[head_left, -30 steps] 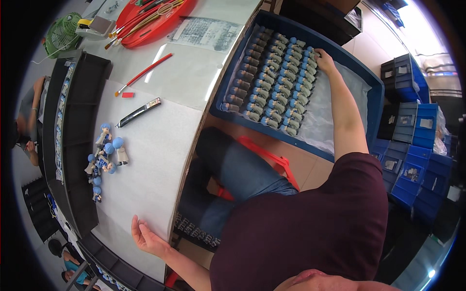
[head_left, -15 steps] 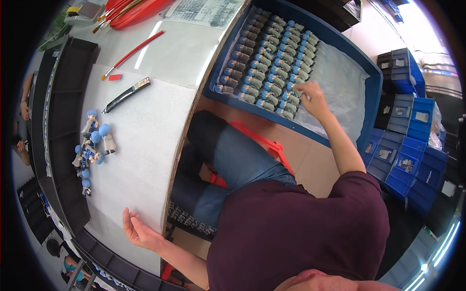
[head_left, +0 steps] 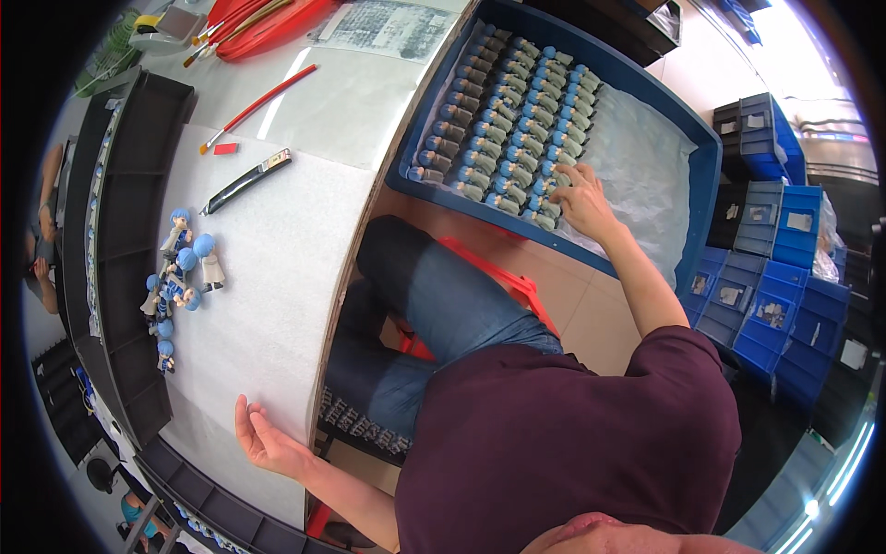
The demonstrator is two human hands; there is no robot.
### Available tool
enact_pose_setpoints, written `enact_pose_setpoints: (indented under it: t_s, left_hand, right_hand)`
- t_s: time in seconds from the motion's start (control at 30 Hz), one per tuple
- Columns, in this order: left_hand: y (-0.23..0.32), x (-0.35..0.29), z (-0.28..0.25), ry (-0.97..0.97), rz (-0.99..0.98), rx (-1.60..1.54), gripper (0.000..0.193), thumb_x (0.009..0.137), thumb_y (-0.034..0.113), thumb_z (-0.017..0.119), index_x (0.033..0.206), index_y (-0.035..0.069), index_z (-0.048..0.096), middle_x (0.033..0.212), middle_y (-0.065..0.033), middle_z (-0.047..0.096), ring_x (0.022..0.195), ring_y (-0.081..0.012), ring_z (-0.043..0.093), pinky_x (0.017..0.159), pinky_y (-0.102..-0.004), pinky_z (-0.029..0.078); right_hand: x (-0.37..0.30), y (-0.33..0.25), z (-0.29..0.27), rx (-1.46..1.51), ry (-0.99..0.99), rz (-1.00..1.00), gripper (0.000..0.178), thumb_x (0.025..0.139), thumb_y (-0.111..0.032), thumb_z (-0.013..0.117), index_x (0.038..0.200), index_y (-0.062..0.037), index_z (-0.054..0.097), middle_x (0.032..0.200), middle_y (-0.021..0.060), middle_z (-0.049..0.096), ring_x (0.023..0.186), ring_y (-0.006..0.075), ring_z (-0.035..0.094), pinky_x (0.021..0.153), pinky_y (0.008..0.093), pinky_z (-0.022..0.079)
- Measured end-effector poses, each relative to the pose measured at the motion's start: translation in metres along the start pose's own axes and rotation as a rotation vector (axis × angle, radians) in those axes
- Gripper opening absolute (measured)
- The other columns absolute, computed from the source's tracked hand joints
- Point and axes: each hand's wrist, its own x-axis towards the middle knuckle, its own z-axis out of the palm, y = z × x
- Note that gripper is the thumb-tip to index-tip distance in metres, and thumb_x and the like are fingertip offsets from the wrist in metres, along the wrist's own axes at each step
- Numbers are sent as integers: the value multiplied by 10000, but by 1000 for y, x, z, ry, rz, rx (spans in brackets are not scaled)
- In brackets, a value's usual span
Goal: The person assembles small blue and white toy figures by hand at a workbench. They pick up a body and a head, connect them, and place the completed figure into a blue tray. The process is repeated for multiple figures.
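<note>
My right hand (head_left: 587, 205) reaches into a large blue tray (head_left: 711, 175) lined with a pale sheet. Its thumb and forefinger are closed about a small blue-haired figurine (head_left: 543, 186) near the lower end of the right-hand row; the fingers partly hide it. Palm up, with loosely curled fingers apart, my left hand (head_left: 269, 445) rests empty at the white table's near edge. Beyond that hand, a cluster of blue-haired figurines (head_left: 173, 288) lies on the white table sheet (head_left: 268, 323).
A black-handled cutter (head_left: 247, 181), a small red block (head_left: 226, 149) and a red paintbrush (head_left: 268, 102) lie on the table. A red dish (head_left: 268, 32) holds more brushes. Dark divided trays (head_left: 138, 249) border the left side. Blue bins (head_left: 761, 305) stand at right.
My right hand has moved slightly down and left along the outer row of figurines, its fingers now spread wider. My left hand has stayed put.
</note>
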Motion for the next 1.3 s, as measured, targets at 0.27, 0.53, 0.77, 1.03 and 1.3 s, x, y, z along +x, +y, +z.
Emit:
enact_pose_setpoints:
  t_s: [0.27, 0.53, 0.77, 1.03, 1.3]
  left_hand:
    - [-2, 1, -1, 2, -5, -6, 247, 866, -7, 482, 1103, -62, 524, 1136, -110, 564, 903, -126, 541, 814, -237, 432]
    - [-1, 1, -2, 8, -13, -8, 246, 866, -6, 482, 1101, -60, 524, 1144, -112, 557, 900, -127, 540, 811, -234, 433]
    - [0, 0, -1, 16, -20, -28, 238, 862, -14, 478, 1090, -60, 527, 1145, -115, 556, 891, -130, 540, 810, -237, 435]
    - [-1, 1, -3, -9, -1, -39, 231, 883, 7, 477, 1098, -63, 524, 1135, -121, 557, 904, -124, 534, 812, -238, 435]
    - [-3, 2, -1, -3, -2, -65, 235, 880, 1, 481, 1103, -59, 527, 1132, -117, 558, 892, -122, 542, 805, -231, 444]
  right_hand:
    - [44, 31, 14, 326, 46, 369, 497, 729, -90, 501, 1213, -6, 419, 928, 177, 625, 964, 337, 538, 823, 429, 417]
    - [73, 17, -5, -173, 62, 446, 300, 686, -174, 572, 949, -46, 640, 1064, 182, 579, 1076, 334, 473, 844, 451, 417]
    - [93, 59, -3, -98, 44, 372, 163, 670, -162, 574, 789, -75, 643, 1147, 146, 547, 1125, 325, 421, 847, 486, 376]
    - [134, 86, -9, -83, 73, 604, 453, 738, -232, 544, 1161, -74, 505, 1121, 148, 581, 1089, 355, 463, 891, 516, 323]
    - [155, 69, -28, -252, -37, 688, 396, 752, -229, 543, 1111, -64, 577, 1210, 134, 492, 1173, 319, 377, 949, 496, 306]
